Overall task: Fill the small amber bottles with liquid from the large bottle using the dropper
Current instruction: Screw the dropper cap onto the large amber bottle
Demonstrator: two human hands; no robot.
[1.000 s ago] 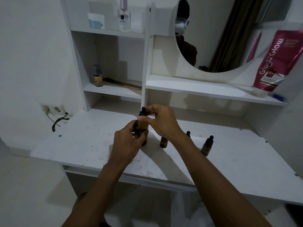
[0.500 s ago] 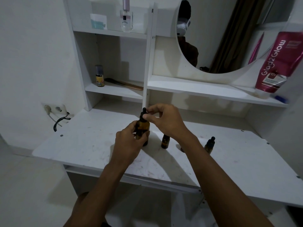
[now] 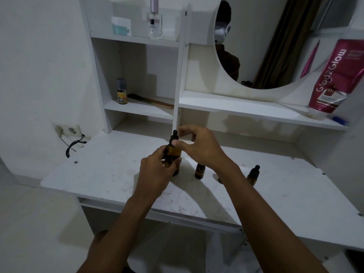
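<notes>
The large amber bottle (image 3: 173, 154) stands on the white desk (image 3: 110, 174) at centre. My left hand (image 3: 155, 170) grips its body from the near side. My right hand (image 3: 199, 146) pinches the black dropper cap (image 3: 175, 137) on the bottle's neck with thumb and fingers. A small amber bottle (image 3: 199, 171) without a cap stands just right of the large one, partly behind my right wrist. Further right stands another small amber bottle (image 3: 253, 175) with a black dropper cap. My right forearm hides something dark between them.
Shelves rise behind the desk, holding a yellow-labelled bottle (image 3: 121, 92), a comb (image 3: 151, 101), a perfume bottle (image 3: 154, 19) and a red tube (image 3: 334, 79). A round mirror (image 3: 275, 40) hangs above. A wall socket with a black cable (image 3: 72, 138) sits at the left.
The large bottle has gone down onto the desk in my left hand. My right hand's fingers have shifted around the dropper cap, staying on it.
</notes>
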